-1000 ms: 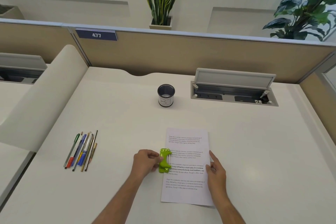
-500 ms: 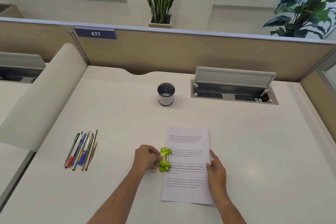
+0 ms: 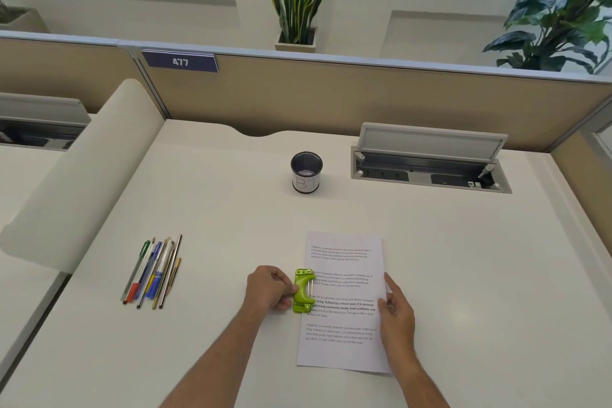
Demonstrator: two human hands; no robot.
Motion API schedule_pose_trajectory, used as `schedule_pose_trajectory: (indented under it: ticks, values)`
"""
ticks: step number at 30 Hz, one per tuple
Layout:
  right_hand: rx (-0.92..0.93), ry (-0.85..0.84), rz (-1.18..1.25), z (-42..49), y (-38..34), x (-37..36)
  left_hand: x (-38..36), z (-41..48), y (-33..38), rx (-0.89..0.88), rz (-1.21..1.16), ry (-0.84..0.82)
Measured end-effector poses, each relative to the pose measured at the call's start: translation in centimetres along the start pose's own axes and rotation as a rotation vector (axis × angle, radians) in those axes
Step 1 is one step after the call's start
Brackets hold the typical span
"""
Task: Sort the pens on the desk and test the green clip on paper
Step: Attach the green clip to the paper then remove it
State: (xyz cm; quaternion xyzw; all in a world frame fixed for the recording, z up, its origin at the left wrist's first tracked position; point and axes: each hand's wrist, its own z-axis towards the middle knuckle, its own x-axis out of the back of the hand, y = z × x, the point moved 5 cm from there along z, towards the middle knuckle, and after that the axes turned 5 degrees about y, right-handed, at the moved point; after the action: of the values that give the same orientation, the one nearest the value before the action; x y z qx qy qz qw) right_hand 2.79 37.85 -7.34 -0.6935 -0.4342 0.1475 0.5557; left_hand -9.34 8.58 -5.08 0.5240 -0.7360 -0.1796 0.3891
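A printed sheet of paper [image 3: 347, 325] lies flat on the white desk in front of me. The green clip [image 3: 303, 290] sits on the sheet's left edge, about halfway down. My left hand [image 3: 270, 290] grips the clip from the left with thumb and fingers. My right hand [image 3: 395, 311] rests on the sheet's right edge, fingers spread, pressing it flat. Several pens and pencils [image 3: 154, 272] lie side by side in a row on the left part of the desk, apart from both hands.
A dark mesh pen cup [image 3: 306, 171] with a white label stands behind the paper. An open cable tray [image 3: 430, 169] is set into the desk at the back right. A curved white divider [image 3: 76, 175] borders the left side, a tan partition [image 3: 331, 96] the back.
Both hands, the clip and the paper hold nearly the same place; only the camera view has shifted slightly.
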Motion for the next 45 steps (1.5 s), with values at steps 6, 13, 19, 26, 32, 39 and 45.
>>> schedule_pose_trajectory:
  ticks: [6,13,19,26,32,39,45]
  values:
    - [0.010,0.003,0.041,-0.2,-0.9,0.2,0.5,0.0,0.6,0.014,0.029,-0.031]
    - [0.004,0.000,0.067,-0.7,-1.9,0.7,0.2,-1.0,2.0,-0.062,0.100,-0.022]
    - [-0.005,-0.002,-0.016,-0.9,-2.7,1.0,0.1,-2.2,1.2,-0.121,0.102,0.022]
    - [0.007,0.030,-0.077,-0.9,-3.2,1.6,0.6,-4.0,0.7,-0.152,0.142,0.173]
    - [0.014,0.065,-0.053,-0.4,-3.5,3.7,0.6,-4.9,1.5,-0.254,0.223,0.343]
    - [0.050,0.081,0.032,0.7,-5.1,8.5,-4.3,-6.8,4.6,-0.389,0.050,0.184]
    - [0.093,0.030,0.216,1.5,-7.9,12.7,-10.8,-9.6,7.2,-0.381,-0.297,-0.307]
